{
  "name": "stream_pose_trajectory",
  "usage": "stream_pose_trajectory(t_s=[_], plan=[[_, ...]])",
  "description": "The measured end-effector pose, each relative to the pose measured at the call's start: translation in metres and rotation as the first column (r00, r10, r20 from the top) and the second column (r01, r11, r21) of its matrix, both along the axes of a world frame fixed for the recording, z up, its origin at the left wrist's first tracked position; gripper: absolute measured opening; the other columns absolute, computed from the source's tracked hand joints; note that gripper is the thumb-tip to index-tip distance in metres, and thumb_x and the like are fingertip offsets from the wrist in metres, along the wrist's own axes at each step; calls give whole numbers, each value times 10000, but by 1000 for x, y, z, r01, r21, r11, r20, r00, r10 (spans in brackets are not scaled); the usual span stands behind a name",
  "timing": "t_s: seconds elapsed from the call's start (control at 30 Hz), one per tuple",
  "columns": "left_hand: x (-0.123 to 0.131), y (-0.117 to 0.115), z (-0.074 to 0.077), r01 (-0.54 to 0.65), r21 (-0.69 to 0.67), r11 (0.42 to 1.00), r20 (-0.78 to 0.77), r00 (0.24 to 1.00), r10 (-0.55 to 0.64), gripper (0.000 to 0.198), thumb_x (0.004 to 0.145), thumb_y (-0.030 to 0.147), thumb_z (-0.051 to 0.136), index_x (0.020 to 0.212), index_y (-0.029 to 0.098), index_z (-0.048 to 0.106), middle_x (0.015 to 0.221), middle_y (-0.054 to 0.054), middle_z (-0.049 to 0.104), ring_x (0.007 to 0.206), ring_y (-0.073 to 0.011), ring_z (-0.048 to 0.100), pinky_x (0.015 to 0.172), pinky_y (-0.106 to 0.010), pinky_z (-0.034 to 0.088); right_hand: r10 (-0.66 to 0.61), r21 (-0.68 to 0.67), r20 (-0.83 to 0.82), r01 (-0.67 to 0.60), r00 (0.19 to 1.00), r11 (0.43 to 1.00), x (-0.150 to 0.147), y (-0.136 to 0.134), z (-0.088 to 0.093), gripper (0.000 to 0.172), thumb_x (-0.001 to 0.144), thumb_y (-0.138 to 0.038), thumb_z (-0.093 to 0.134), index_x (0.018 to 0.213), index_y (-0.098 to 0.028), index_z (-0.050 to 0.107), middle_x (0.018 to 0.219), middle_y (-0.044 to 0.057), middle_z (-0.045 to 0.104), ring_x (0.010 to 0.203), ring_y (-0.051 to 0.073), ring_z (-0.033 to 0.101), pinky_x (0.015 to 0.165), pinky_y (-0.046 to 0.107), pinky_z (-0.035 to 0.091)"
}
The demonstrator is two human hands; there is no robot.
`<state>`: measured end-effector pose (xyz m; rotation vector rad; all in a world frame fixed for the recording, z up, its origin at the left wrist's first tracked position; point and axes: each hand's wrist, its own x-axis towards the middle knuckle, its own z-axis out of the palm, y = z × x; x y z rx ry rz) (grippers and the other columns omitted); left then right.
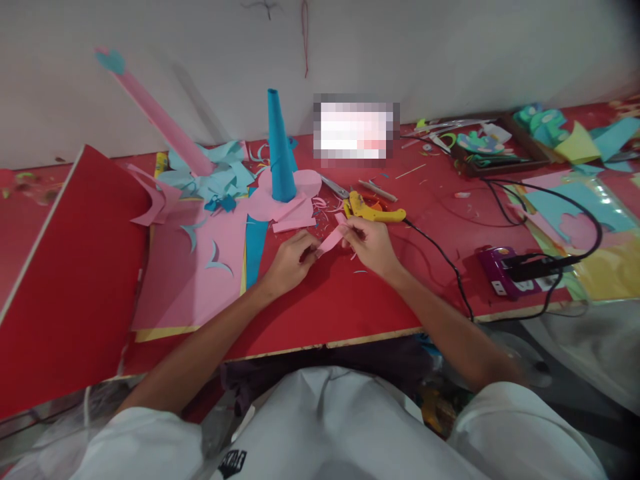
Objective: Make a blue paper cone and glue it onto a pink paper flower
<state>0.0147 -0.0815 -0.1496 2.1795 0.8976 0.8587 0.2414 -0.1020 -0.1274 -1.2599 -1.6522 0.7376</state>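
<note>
"So, what are the two hands busy with?"

"A pink paper strip. It's stretched at a slant between them, just above the red table, near the middle."

"Are both of them gripping it?"

"Yes. The left hand has the lower end pinched in its fingertips, and the right hand has thumb and finger closed on it further up, near the other end."

"What's closest to them?"

"A yellow glue gun lies just beyond the right hand, with its black cable running toward the table's front edge. Past the left hand there's a loose pink piece lying flat."

"And the tall blue thing?"

"That's a blue cone, upright on a pink lobed cutout. Scissors lie just to the right of it."

"Anything over on the left?"

"A pink tube leans well over, its foot among light blue paper scraps. Nearer the person, thin blue crescents rest on a pink sheet."

"And the far right?"

"A purple power block with black plugs in it, and a dark tray of bits behind."
</note>
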Motion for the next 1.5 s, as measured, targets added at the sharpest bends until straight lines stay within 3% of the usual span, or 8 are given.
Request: stream_pose_trajectory(t_s=[0.33, 0.67, 0.97, 1.17, 1.23, 1.37, 1.43, 1.5], plan=[[1, -1, 0, -14, -4, 1000, 12, 1000, 14, 116, 1014, 156, 618, 902, 180, 642, 889, -32, 642, 774, -148, 581, 701, -270, 456, 78, -45, -94, -83, 992, 996, 6, 2, -4, 452, 1036, -667, 569, 918, -239, 647, 695, -15, 683, 518, 116, 579, 522, 265, 468], [0, -1, 3, -31, -24, 999, 13, 999, 31, 168, 1003, 133, 627, 844, 180, 600, 863, -26, 635, 769, -144, 567, 717, -271, 446, -95, 94, -176, 113, 980, 989, 26, 9, -5, 282, 985, -537, 725, 1039, -264, 677, 745, -19, 706, 667, 158, 690, 632, 292, 519], [1, 0, 2, -53, -47, 997, 29, 998, 54, 135, 988, 164, 637, 854, 184, 623, 859, -23, 651, 735, -141, 551, 693, -277, 440, -184, 70, -192, 201, 964, 977, 23, 8, 0, 383, 887, -620, 802, 950, -260, 687, 811, 3, 749, 737, 201, 762, 691, 336, 567], [0, 1, 1, -53, -56, 997, 29, 998, 55, 151, 1002, 205, 637, 853, 184, 626, 861, -25, 653, 738, -142, 549, 690, -278, 433, -128, -6, -138, 128, 982, 992, 22, 3, 3, 452, 1017, -673, 601, 1045, -250, 759, 577, -32, 619, 494, 159, 583, 572, 327, 456], [0, 0, 1, -52, -59, 997, 28, 998, 53, 153, 1006, 213, 635, 856, 183, 630, 864, -26, 656, 748, -144, 553, 697, -278, 433, -114, 5, -126, 116, 985, 993, 22, 2, 2, 482, 1057, -663, 529, 1129, -248, 763, 643, -8, 692, 589, 176, 654, 666, 339, 507], [-1, 0, 2, -47, -54, 997, 36, 998, 49, 180, 1005, 219, 641, 831, 181, 611, 848, -23, 646, 750, -144, 555, 703, -277, 435, -19, 7, -120, 20, 993, 1000, 18, 5, -4, 517, 1031, -696, 549, 1209, -257, 756, 1113, 88, 818, 1002, 240, 757, 847, 371, 561], [-1, 0, 1, -38, -48, 998, 37, 999, 40, 171, 1002, 203, 640, 834, 180, 615, 844, -20, 641, 742, -139, 553, 694, -272, 433, 10, 1, -81, -10, 997, 1000, 15, 7, -8, 557, 932, -743, 675, 1174, -249, 766, 1153, 95, 804, 1000, 250, 748, 827, 371, 563], [-1, 1, 0, -15, -37, 999, 41, 999, 16, 146, 994, 183, 643, 849, 179, 631, 850, -19, 642, 747, -139, 562, 693, -269, 435, 11, 4, -20, -11, 1000, 1000, 12, 8, -10, 582, 838, -766, 768, 1076, -234, 778, 1014, 78, 804, 888, 239, 729, 767, 361, 544]])
